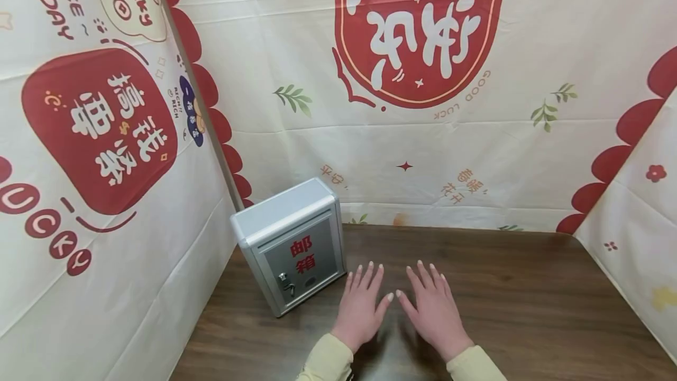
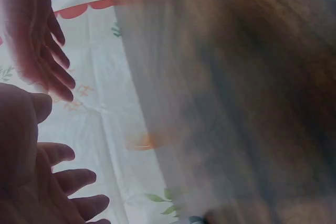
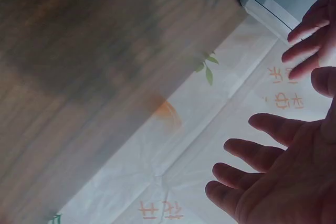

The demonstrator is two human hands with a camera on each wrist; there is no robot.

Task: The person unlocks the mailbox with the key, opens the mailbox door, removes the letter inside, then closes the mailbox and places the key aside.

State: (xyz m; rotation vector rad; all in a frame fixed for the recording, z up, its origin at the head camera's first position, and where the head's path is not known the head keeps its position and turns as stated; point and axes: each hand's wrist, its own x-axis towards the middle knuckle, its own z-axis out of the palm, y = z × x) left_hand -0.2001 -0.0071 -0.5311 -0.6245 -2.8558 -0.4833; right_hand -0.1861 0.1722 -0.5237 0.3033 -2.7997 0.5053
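Note:
A silver metal mailbox [image 1: 293, 246] with red characters on its grey door stands at the left of the wooden table. Two small keys [image 1: 287, 284] or a key and lock fitting show at the door's lower left. Just right of the box, my left hand [image 1: 361, 310] is held palm down with fingers extended, apart from the box. My right hand [image 1: 435, 313] mirrors it a short way to the right, fingers spread and straight. Neither hand holds anything. Both wrist views show the palms and fingers above the table, with a corner of the mailbox [image 3: 273, 3] in the right wrist view.
The brown wooden table [image 1: 529, 287] reaches back to a white printed cloth [image 1: 476, 151] hung behind it. Another printed cloth [image 1: 174, 234] hangs along the left side, and a third [image 1: 650, 222] along the right.

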